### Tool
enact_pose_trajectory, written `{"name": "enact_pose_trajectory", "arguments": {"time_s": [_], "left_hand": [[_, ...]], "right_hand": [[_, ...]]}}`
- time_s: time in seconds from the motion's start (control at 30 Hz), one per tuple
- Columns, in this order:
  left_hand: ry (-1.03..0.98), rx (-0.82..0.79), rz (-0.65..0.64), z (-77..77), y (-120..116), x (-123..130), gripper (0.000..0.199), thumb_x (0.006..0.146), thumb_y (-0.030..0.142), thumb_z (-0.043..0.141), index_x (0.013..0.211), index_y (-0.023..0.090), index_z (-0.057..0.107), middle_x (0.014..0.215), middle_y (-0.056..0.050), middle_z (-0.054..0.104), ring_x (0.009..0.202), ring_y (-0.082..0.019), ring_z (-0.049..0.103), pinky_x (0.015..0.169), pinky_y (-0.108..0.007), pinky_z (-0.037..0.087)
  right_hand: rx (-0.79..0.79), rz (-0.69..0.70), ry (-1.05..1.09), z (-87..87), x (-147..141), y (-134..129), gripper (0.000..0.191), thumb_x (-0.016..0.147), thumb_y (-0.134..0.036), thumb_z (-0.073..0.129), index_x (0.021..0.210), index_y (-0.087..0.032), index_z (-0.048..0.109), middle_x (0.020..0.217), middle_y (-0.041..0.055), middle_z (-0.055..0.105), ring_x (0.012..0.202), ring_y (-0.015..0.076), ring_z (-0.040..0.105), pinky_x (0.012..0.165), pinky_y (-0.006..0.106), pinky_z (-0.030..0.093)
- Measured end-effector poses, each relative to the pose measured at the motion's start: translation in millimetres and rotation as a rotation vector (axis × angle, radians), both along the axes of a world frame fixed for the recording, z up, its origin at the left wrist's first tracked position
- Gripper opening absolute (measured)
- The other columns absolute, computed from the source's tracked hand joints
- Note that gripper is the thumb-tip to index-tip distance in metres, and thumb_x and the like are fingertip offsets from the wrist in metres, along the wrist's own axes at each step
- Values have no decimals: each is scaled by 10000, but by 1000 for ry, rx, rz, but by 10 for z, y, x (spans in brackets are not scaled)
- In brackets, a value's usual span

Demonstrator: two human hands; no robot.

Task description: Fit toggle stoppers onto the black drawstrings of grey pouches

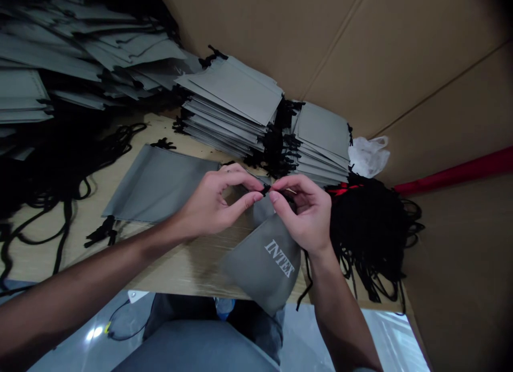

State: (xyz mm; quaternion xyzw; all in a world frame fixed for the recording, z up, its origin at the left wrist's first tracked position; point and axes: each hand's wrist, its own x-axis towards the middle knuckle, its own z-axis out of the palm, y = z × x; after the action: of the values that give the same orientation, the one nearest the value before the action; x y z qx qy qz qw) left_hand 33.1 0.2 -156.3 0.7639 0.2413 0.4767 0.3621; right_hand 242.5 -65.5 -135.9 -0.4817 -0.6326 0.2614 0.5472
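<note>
A grey pouch (pixel 266 260) marked INTEX hangs below my hands at the table's front edge. My left hand (pixel 218 198) pinches a black piece at the pouch's top between thumb and forefinger. From the other side my right hand (pixel 306 209) pinches at the same spot, its fingertips nearly touching the left ones. A black cord end dangles below my right palm. Left of my hands, a flat grey pouch (pixel 160 185) lies on the wooden table (pixel 160 254) with knotted black cords at its corners.
Two stacks of grey pouches (pixel 236 88) (pixel 323 129) stand behind my hands. A large pouch heap (pixel 88 46) fills the back left, with loose black cords below. At right lie a black cord pile (pixel 372 227), a clear plastic bag (pixel 368 155) and a cardboard wall (pixel 452 243).
</note>
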Motion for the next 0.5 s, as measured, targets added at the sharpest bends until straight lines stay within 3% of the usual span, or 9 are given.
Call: {"name": "enact_pose_trajectory", "arguments": {"time_s": [0.13, 0.33, 0.4, 0.5], "left_hand": [[26, 23, -12, -19, -7, 0, 78, 1026, 277, 833, 1086, 236, 861, 1002, -38, 833, 971, -189, 747, 889, -334, 616], [26, -54, -39, -29, -1, -3, 175, 1012, 347, 861, 1126, 226, 808, 1051, -37, 814, 960, -179, 747, 861, -311, 596], [32, -84, -50, -35, 19, -7, 272, 987, 368, 884, 1189, 214, 785, 1128, -54, 813, 1020, -192, 749, 919, -325, 596], [122, -20, -58, -54, 65, -15, 194, 1028, 363, 823, 1159, 221, 822, 1123, -63, 828, 1132, -238, 718, 1007, -378, 572]], "right_hand": [[-52, 53, 44, 0, 15, 36, 174, 934, -267, 860, 1091, -248, 789, 1033, 29, 833, 937, 189, 794, 848, 326, 687], [-91, 68, 42, -19, 38, 60, 57, 960, -263, 851, 993, -247, 808, 941, 10, 815, 857, 173, 759, 773, 310, 646], [-96, 78, 71, -21, 53, 63, 63, 971, -266, 853, 1006, -244, 805, 945, 4, 817, 849, 161, 757, 768, 296, 634], [-87, 83, 89, -12, 81, 65, 66, 983, -273, 848, 998, -240, 793, 932, -1, 802, 841, 151, 750, 767, 281, 627]]}}
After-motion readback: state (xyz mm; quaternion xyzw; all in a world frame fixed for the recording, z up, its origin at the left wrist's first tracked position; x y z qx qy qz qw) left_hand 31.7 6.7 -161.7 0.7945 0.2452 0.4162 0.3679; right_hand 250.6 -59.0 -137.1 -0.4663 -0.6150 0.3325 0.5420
